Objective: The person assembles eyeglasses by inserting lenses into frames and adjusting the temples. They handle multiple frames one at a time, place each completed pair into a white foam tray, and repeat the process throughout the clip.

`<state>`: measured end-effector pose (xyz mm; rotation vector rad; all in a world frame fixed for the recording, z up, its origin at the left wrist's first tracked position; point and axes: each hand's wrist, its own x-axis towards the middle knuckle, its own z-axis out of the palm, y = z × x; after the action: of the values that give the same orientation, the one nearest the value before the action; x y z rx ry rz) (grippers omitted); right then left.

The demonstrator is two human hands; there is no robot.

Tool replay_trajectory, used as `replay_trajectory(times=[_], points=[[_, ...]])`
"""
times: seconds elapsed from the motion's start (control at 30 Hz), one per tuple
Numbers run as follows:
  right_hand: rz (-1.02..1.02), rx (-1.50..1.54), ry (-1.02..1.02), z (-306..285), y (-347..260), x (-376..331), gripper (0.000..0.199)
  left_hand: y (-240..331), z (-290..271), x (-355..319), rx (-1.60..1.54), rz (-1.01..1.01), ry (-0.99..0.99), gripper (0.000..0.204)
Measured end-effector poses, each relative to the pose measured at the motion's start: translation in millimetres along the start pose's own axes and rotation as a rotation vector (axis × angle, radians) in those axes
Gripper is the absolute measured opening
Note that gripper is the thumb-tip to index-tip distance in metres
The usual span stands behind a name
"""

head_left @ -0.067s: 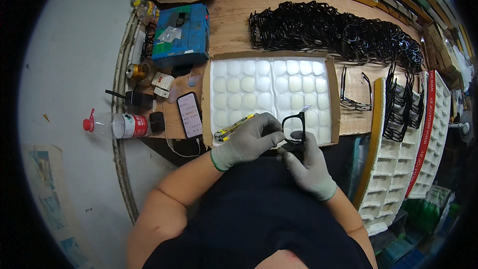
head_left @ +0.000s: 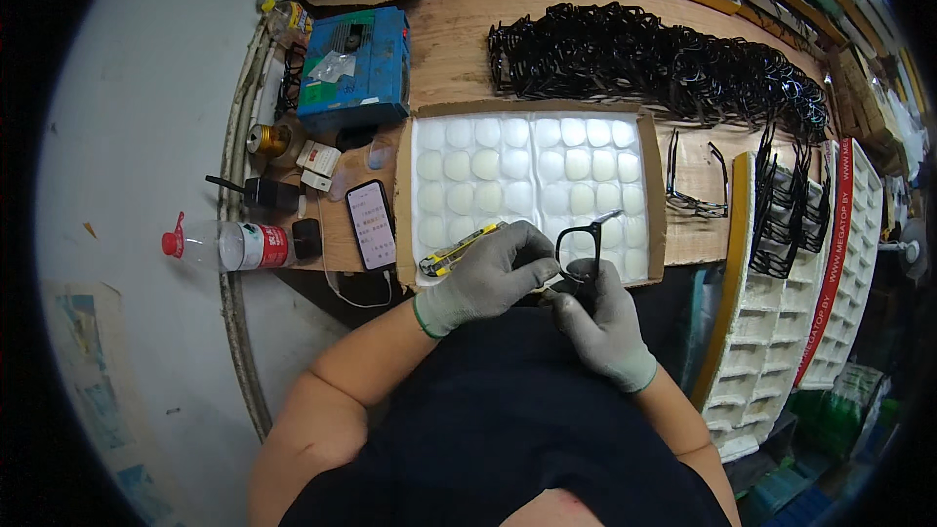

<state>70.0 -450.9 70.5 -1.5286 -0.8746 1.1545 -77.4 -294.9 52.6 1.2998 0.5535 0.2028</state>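
Note:
My right hand (head_left: 613,332), in a grey work glove, grips a black eyeglass frame (head_left: 563,246) between thumb and fingers. One rim stands up, and a folded part of the frame points to the upper right. My left hand (head_left: 488,278), gloved alike, is closed with its fingertips at the frame's near side. A small pale sliver shows by those fingertips; what they pinch is mostly hidden. A yellow and black utility knife (head_left: 451,252) lies along the back of the left hand, over the near edge of a carton of lenses (head_left: 653,166). Rows of clear round lenses (head_left: 486,165) fill the carton.
A long heap of black eyeglass frames (head_left: 644,59) lies at the back right. One frame (head_left: 698,203) rests right of the carton. White compartment trays (head_left: 761,351) stand at the right, frames on top. Left are a phone (head_left: 371,224), a bottle (head_left: 254,246) and a blue box (head_left: 376,68).
The eyeglass frame has turned slightly in my right hand, its rim showing wider and its upper end swinging to the right. My left hand has barely moved.

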Motion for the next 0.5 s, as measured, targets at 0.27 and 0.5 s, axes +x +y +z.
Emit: replay_trajectory(times=[0.27, 0.5], points=[[0.169, 0.201, -0.197, -16, -25, 1, 0.028, 16, -1, -11, -0.448, -0.104, -0.144, 0.03], [0.231, 0.283, -0.164, -18, -28, 0, 0.026, 27, 8, -12, -0.338, -0.085, -0.15, 0.029]])
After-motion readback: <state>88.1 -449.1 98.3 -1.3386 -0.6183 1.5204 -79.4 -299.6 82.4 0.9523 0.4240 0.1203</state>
